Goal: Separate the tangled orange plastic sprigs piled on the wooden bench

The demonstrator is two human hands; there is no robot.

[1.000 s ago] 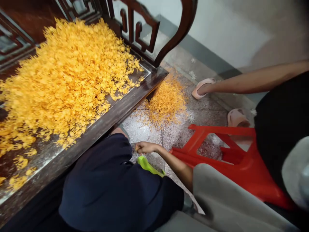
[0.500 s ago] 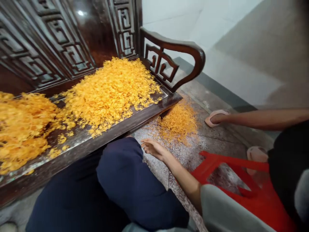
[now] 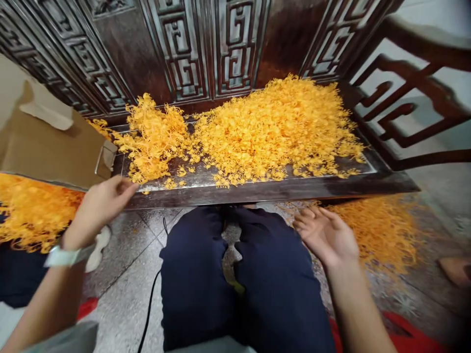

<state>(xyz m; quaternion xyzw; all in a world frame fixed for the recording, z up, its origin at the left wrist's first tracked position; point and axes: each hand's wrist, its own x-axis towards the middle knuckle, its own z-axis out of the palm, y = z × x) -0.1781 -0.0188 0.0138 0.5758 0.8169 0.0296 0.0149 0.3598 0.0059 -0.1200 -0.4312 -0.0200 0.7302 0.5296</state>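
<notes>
My left hand (image 3: 105,208), with a pale band at the wrist, is at the bench's front edge beside a smaller heap of tangled yellow-orange pieces (image 3: 154,137). Its thumb and fingers are drawn together; whatever is between them, if anything, is hidden. My right hand (image 3: 327,235) is palm up beside my right knee, fingers loosely curled and apart, nothing in it. A large heap of small yellow-orange pieces with thin prongs (image 3: 272,132) lies on the dark wooden bench (image 3: 228,193). Thin orange strands (image 3: 382,235) are piled on the floor beyond my right hand.
A cardboard box (image 3: 51,142) stands on the bench at left, with more orange pieces (image 3: 37,211) in front of it. The bench has a carved back and armrest (image 3: 415,98). A black cord (image 3: 149,309) hangs left of my knees. Another person's foot (image 3: 456,269) is at right.
My view has swung left, bringing the box and my left hand into sight. My right hand stays low near my knee, now turned palm up.
</notes>
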